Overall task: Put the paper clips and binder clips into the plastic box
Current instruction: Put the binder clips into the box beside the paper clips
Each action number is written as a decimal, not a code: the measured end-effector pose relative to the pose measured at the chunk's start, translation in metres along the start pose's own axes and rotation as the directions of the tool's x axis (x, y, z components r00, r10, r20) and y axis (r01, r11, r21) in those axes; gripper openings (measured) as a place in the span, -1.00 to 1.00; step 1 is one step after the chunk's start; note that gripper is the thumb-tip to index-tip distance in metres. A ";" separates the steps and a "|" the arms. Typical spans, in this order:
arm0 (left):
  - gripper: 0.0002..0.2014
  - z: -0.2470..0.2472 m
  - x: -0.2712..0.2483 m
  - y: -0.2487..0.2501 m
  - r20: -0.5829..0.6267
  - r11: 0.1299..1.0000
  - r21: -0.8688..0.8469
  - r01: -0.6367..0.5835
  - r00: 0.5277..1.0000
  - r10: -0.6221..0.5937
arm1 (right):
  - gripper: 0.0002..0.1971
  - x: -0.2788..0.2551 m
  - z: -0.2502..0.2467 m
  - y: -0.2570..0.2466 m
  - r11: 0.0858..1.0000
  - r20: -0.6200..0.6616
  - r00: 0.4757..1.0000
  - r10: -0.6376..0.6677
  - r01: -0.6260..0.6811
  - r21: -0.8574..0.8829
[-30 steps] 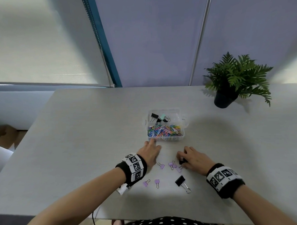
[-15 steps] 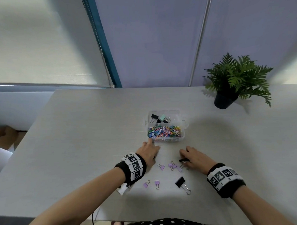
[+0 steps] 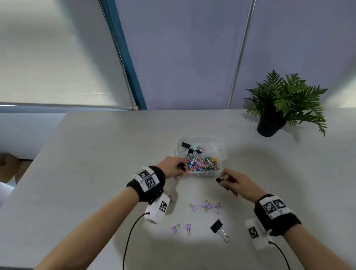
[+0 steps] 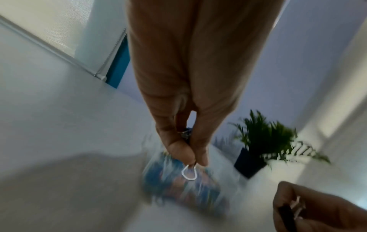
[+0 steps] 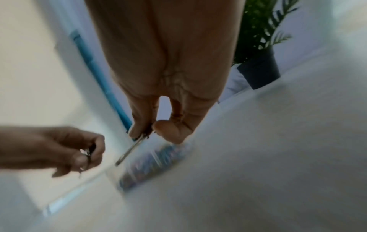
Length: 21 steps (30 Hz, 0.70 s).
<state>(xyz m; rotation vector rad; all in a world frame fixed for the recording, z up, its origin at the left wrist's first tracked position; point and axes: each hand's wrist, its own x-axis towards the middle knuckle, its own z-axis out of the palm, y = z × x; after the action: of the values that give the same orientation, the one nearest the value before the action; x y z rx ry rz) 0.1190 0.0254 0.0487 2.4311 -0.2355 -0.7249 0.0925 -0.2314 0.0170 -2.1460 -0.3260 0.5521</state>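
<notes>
Grey counter [image 3: 93, 168]: plastic box [image 3: 219, 153] at 12 o'clock. Left hand [image 3: 170, 167] and right hand [image 3: 235, 183] each pinch a light, stiff black binder clip [image 3: 220, 180]; grasp the wire handles.

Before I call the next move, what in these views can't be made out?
- Box: blurred by motion in both wrist views.
- Clip in the left hand: head view shows only a black bit; fingers cover all but a wire loop.
- Clip in the right hand: mostly covered by fingers.
- Purple clips: bunched, count unclear.
</notes>
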 end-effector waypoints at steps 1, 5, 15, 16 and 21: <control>-0.84 -0.012 0.007 0.006 -0.054 1.000 -0.014 -0.008 0.999 0.007 | -0.86 0.008 -0.006 -0.009 0.998 -0.037 0.999 -0.007 0.010 0.067; -0.79 -0.044 0.045 0.021 -0.201 0.998 -0.042 0.037 0.979 -0.045 | -0.91 0.059 -0.023 -0.044 0.991 -0.176 0.984 -0.007 0.030 0.130; -0.36 -0.047 0.055 0.006 -0.140 0.999 -0.001 -0.036 0.989 0.035 | -0.94 0.123 -0.024 -0.038 0.961 -0.149 0.958 0.245 -0.220 0.166; -0.40 -0.045 0.045 0.004 -0.162 0.996 0.011 -0.088 0.983 0.088 | -0.86 0.116 -0.024 -0.037 0.978 -0.149 0.967 0.207 -0.202 0.051; -0.68 -0.022 -0.013 -0.019 -0.181 0.977 0.028 -0.212 0.960 0.213 | -0.81 0.045 -0.014 -0.039 0.955 -0.213 0.960 -0.183 0.122 -0.269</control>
<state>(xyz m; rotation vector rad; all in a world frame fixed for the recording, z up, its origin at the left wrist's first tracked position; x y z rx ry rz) 0.1201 0.0557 0.0582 2.4144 -0.4193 -0.4038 0.1378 -0.1996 0.0439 -2.3783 -0.4455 0.1678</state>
